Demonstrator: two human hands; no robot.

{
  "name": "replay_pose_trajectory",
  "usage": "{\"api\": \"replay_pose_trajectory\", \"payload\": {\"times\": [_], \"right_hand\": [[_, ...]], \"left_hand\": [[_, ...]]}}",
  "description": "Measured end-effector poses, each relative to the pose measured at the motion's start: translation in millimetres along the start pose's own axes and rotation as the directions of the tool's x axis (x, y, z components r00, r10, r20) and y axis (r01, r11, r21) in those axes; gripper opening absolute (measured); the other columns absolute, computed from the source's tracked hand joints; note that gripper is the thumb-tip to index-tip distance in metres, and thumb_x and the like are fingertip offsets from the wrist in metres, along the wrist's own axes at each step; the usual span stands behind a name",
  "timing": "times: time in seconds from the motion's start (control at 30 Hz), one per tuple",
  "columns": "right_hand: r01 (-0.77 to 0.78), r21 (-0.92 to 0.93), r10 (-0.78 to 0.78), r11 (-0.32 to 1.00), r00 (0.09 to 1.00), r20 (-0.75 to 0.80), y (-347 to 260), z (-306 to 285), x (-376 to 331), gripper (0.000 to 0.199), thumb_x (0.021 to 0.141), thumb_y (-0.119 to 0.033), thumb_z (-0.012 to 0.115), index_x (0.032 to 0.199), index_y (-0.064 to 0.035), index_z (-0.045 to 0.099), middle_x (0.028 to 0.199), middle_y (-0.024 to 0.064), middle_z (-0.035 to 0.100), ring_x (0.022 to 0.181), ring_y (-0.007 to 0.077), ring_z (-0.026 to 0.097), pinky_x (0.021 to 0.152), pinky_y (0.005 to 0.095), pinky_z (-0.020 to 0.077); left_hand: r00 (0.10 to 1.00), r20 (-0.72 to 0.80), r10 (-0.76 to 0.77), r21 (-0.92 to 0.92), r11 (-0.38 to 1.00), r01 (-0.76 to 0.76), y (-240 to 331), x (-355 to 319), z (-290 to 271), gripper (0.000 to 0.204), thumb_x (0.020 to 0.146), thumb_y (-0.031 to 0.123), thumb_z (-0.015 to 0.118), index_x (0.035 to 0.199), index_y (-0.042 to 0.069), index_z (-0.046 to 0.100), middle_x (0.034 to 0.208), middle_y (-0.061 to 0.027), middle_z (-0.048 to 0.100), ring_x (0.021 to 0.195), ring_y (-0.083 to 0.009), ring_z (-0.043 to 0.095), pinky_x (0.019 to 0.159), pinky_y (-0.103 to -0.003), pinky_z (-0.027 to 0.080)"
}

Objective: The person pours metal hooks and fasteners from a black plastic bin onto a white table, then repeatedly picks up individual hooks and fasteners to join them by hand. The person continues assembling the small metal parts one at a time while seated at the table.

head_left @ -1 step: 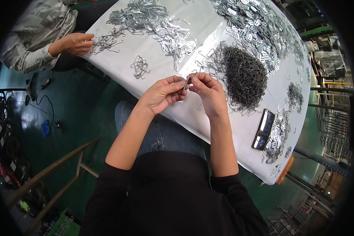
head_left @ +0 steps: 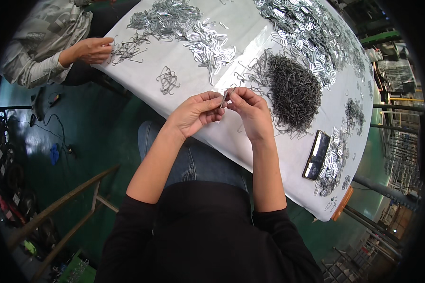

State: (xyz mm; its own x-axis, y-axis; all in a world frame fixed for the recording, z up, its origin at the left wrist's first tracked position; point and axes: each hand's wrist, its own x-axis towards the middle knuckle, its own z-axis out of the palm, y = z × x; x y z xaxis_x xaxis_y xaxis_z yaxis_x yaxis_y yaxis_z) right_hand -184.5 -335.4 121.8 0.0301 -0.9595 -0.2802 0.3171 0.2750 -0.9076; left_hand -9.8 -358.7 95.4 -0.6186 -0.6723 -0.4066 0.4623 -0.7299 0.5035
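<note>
I'd go light and steady, my left hand (head_left: 197, 113) and right hand (head_left: 251, 112) pinching a metal piece (head_left: 223, 99), hook pile (head_left: 295, 92) at their 3 o'clock.

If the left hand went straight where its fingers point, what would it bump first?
The right hand, most likely: it faces the left hand, with a thin metal piece between them, though depth is unclear.

Hook pile (head_left: 295, 92) lies right of the right hand (head_left: 252, 112).
</note>
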Motion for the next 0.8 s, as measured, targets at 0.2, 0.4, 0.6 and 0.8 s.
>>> {"api": "replay_pose_trajectory", "payload": {"times": [0.2, 0.4, 0.6, 0.8], "right_hand": [[0.017, 0.137, -0.013, 0.990, 0.999, -0.031, 2, -8, 0, 0.011, 0.089, -0.013, 0.065, 0.094, -0.0026, 0.064, 0.095, 0.0063, 0.066, 0.088, 0.0128, 0.059, 0.079, 0.0274, 0.0479], [0.171, 0.050, -0.161, 0.984, 0.975, -0.156, -10, -38, -2, 0.013, 0.088, -0.014, 0.067, 0.094, -0.0032, 0.064, 0.091, 0.0053, 0.067, 0.085, 0.0113, 0.060, 0.078, 0.0250, 0.0467], [0.142, -0.063, -0.152, 0.988, 0.972, -0.179, -6, -44, -12, 0.012, 0.088, -0.012, 0.066, 0.095, -0.0024, 0.063, 0.091, 0.0053, 0.068, 0.085, 0.0103, 0.060, 0.075, 0.0230, 0.0445], [0.137, -0.126, -0.160, 0.982, 0.967, -0.200, -1, -38, -18, 0.012, 0.088, -0.009, 0.066, 0.097, -0.0006, 0.063, 0.090, 0.0056, 0.067, 0.086, 0.0100, 0.060, 0.077, 0.0228, 0.0446]], "left_hand": [[0.998, 0.004, -0.068, 0.055, 0.996, 0.068, -6, 7, 3, 0.017, 0.091, 0.013, 0.063, 0.103, 0.002, 0.060, 0.092, -0.0052, 0.065, 0.077, -0.0118, 0.062, 0.070, -0.024, 0.052], [0.812, -0.043, 0.582, 0.915, 0.350, -0.202, 3, 31, 1, 0.020, 0.083, 0.007, 0.067, 0.102, 0.002, 0.066, 0.081, -0.0072, 0.068, 0.070, -0.0158, 0.064, 0.063, -0.027, 0.050], [0.650, 0.411, 0.639, 0.893, -0.425, -0.147, -6, 60, 3, 0.011, 0.078, 0.008, 0.066, 0.088, 0.005, 0.062, 0.085, -0.0069, 0.060, 0.082, -0.0244, 0.059, 0.070, -0.032, 0.049], [0.712, 0.581, 0.394, 0.606, -0.794, -0.056, -8, 60, 1, 0.013, 0.074, 0.005, 0.058, 0.087, 0.006, 0.056, 0.087, -0.0069, 0.055, 0.083, -0.0240, 0.056, 0.070, -0.032, 0.049]]}}
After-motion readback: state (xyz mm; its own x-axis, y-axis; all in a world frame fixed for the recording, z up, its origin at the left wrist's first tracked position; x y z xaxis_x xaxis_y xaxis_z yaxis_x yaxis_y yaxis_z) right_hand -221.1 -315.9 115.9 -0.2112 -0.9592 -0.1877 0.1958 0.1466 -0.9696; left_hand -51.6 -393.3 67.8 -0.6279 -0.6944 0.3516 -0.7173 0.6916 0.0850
